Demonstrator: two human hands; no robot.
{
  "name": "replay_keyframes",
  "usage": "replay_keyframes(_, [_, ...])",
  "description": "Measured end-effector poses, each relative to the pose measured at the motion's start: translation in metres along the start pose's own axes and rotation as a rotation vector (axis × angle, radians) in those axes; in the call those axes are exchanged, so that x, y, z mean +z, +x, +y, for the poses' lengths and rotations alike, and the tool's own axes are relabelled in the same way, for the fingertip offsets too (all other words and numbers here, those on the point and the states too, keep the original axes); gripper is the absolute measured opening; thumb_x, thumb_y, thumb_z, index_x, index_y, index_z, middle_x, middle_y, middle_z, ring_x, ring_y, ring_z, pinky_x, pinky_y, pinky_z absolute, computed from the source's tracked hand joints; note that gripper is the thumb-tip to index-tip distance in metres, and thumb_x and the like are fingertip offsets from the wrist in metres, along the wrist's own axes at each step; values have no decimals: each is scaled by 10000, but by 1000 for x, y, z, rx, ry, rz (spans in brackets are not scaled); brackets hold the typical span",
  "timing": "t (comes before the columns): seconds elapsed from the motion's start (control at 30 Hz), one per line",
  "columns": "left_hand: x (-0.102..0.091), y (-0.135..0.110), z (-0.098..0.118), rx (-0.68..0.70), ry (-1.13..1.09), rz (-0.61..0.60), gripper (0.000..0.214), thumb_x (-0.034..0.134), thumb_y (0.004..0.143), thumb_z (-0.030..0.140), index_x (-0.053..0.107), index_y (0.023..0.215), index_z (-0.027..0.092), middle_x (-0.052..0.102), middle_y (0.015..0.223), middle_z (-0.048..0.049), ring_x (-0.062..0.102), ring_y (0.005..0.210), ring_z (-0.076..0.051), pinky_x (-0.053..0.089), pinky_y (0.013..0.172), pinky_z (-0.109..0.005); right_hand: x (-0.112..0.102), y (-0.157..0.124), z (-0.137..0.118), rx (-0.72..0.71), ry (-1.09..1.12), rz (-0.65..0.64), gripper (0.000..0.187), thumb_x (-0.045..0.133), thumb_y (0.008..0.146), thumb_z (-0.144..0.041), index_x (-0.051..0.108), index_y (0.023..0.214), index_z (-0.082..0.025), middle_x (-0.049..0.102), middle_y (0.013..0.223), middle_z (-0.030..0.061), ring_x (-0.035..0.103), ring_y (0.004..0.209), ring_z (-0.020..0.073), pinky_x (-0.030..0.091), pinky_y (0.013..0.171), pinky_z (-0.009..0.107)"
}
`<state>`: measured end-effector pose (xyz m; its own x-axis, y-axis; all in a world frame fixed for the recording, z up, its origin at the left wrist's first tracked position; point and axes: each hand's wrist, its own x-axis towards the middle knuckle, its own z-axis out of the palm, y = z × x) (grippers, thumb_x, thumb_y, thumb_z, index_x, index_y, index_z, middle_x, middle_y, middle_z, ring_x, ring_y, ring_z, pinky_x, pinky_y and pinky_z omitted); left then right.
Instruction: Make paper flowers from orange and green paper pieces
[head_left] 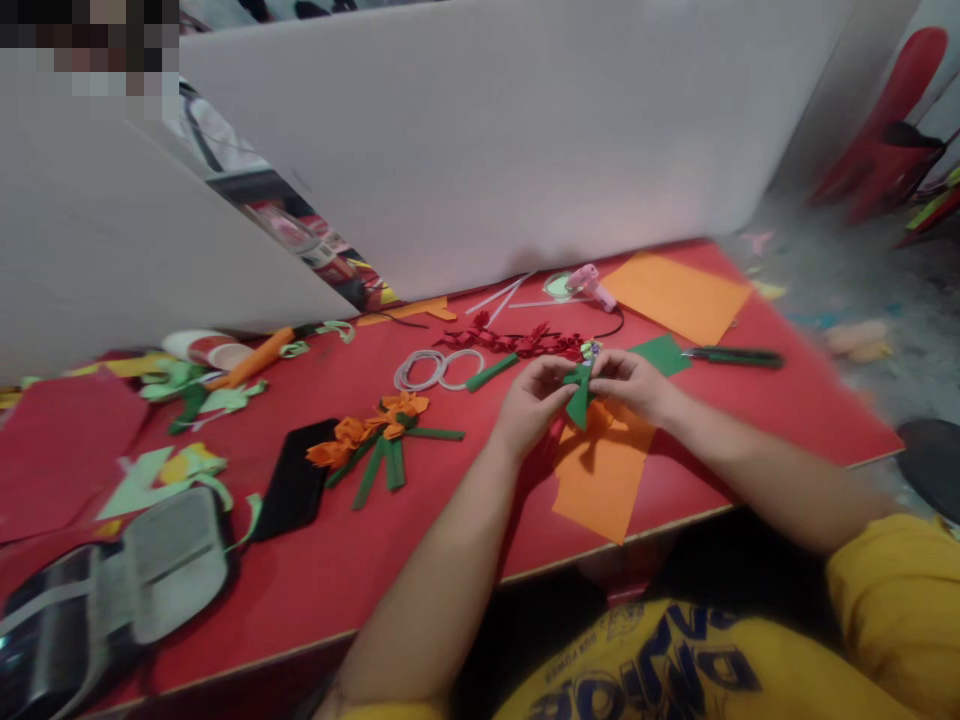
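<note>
Between my two hands is a green paper piece (578, 402), pointed at its lower end. My left hand (534, 398) pinches it from the left side. From the right, the fingers of my right hand (628, 384) close on its upper part. Orange paper (604, 490) lies on the red table just below, with a crumpled orange bit partly hidden under the green piece. Right behind my fingers sit red paper flowers (536, 338). A green paper square (664, 355) rests beyond my right hand, beside dark-handled scissors (735, 357).
Orange paper flowers with green stems (388, 430) lie left of my arm, next to a black phone (298, 478). A pink glue gun (592, 286) and a large orange sheet (679, 295) are at the back. An open grey case (178, 560) occupies the left front. White panels border the table's far side.
</note>
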<state>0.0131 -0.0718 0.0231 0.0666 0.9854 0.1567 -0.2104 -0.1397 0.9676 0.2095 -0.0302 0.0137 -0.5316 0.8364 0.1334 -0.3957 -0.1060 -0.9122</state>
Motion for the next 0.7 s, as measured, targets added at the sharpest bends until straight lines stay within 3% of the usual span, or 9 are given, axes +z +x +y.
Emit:
replay_keyframes(0.1, [3,-3,3,-17,-42,26,452,1014,702,428,685,929,217,698,885,18,652,806,-128,544,769,-229,0,0,-2,-11,-8,21,462,1050,667,-444,692,829,-202,707,795,-23,666,684,124,588,680,256])
replay_keyframes(0.27, [0,-4,1,-202,-143,-3,454,943,780,523,629,859,205,587,765,43,542,656,-96,456,618,-198,-4,1,-5,-26,-22,36,477,1046,666,-448,659,806,-207,694,801,-29,648,675,120,572,660,252])
replay_keyframes(0.43, [-2,-2,-1,-227,-144,1,471,1010,675,434,674,902,194,664,840,22,617,742,-114,513,699,-216,-6,1,-5,-61,-76,10,427,1028,706,-423,685,837,-205,679,809,-35,621,674,99,533,661,224])
replay_keyframes(0.6, [1,-5,-4,-216,-154,-33,448,996,708,411,698,968,201,683,914,20,639,797,-118,532,742,-218,-4,1,0,-37,-66,-16,435,1029,692,-442,697,840,-203,693,828,-21,649,711,117,550,678,235])
replay_keyframes(0.7, [2,-6,-7,-187,-121,-37,403,976,741,429,690,910,202,673,882,24,618,745,-105,511,699,-206,-2,1,1,-28,-48,-6,462,1040,669,-458,689,829,-204,703,831,-23,641,696,111,544,661,228])
